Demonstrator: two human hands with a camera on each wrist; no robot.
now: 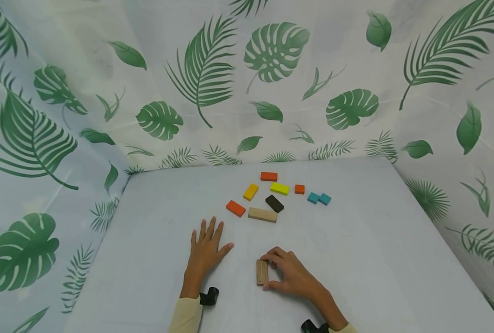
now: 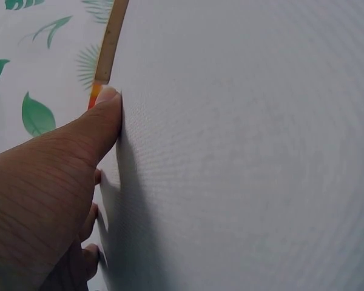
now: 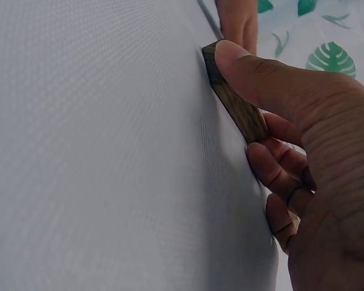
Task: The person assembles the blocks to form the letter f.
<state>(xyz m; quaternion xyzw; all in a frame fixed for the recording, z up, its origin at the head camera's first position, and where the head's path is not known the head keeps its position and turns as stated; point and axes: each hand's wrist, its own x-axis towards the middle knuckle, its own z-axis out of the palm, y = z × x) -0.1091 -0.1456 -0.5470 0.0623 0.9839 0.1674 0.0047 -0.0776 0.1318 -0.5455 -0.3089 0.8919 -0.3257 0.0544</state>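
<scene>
A brown wooden block (image 1: 262, 272) lies on the white table near its front. My right hand (image 1: 292, 276) pinches this block lengthwise, thumb at the near end and fingertips at the far end. In the right wrist view the wood grain shows along the block (image 3: 241, 112) between thumb and fingers. To the left, my left hand (image 1: 205, 254) rests on the white cloth with fingers spread, holding nothing. Beyond it lie an orange block (image 1: 236, 208) and a long beige block (image 1: 262, 215). The left wrist view shows the thumb (image 2: 100, 124) extended over the cloth.
Farther back are a black block (image 1: 274, 203), an amber block (image 1: 250, 192), a yellow block (image 1: 279, 188), a red-orange block (image 1: 268, 176), a small orange block (image 1: 299, 189) and two blue blocks (image 1: 324, 199). Leaf-patterned curtains (image 1: 222, 138) border the table at the back and sides.
</scene>
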